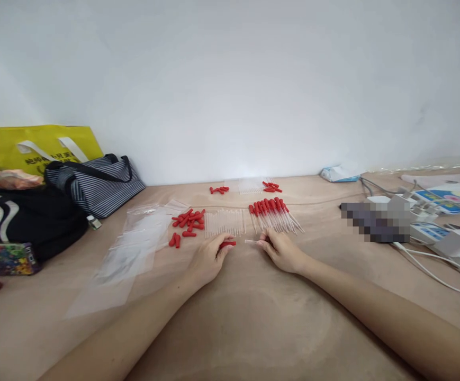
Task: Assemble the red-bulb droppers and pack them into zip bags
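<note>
Between the fingers of my left hand [210, 257] is a red rubber dropper bulb [228, 244], its end pointing right. My right hand [280, 251] pinches a clear glass dropper tube [251, 242], whose tip points left toward the bulb; a small gap lies between the two. Just beyond my hands is a row of bare glass tubes [225, 222]. To its right lie several droppers fitted with red bulbs [270, 207]. Loose red bulbs [190, 218] are heaped left of the row.
Clear plastic bags [134, 248] lie at left, near a striped bag [98, 182], a black bag [51, 222] and a small bottle [93, 222]. More bulbs [272, 187] and tubes lie near the wall. Chargers, cables [440, 259] and a tissue pack [340, 173] occupy the right.
</note>
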Available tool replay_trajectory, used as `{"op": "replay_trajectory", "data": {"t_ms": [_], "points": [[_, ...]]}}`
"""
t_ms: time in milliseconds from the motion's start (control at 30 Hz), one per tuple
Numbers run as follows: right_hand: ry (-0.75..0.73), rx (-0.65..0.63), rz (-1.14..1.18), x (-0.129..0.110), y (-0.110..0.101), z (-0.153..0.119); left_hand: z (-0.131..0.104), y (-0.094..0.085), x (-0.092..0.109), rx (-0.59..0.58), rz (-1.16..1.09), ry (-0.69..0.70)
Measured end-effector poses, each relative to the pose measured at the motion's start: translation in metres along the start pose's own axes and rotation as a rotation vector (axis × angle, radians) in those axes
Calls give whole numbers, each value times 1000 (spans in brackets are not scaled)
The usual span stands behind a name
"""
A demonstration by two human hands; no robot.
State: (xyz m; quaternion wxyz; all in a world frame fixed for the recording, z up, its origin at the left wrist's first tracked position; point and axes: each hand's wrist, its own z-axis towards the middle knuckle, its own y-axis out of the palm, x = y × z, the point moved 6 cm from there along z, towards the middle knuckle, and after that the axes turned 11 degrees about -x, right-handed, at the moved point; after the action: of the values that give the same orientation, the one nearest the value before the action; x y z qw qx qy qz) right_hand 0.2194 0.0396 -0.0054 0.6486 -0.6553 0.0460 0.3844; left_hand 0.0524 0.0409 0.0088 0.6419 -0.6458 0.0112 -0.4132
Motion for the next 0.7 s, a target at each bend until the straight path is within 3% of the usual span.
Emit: {"op": "replay_trajectory", "data": {"t_ms": [167,700], "points": [[-52,13,126,-7,2,1,1,2,0,-17,-24,53],[-170,-35,79,-21,6,2,3,3,1,-35,-61,61]]}}
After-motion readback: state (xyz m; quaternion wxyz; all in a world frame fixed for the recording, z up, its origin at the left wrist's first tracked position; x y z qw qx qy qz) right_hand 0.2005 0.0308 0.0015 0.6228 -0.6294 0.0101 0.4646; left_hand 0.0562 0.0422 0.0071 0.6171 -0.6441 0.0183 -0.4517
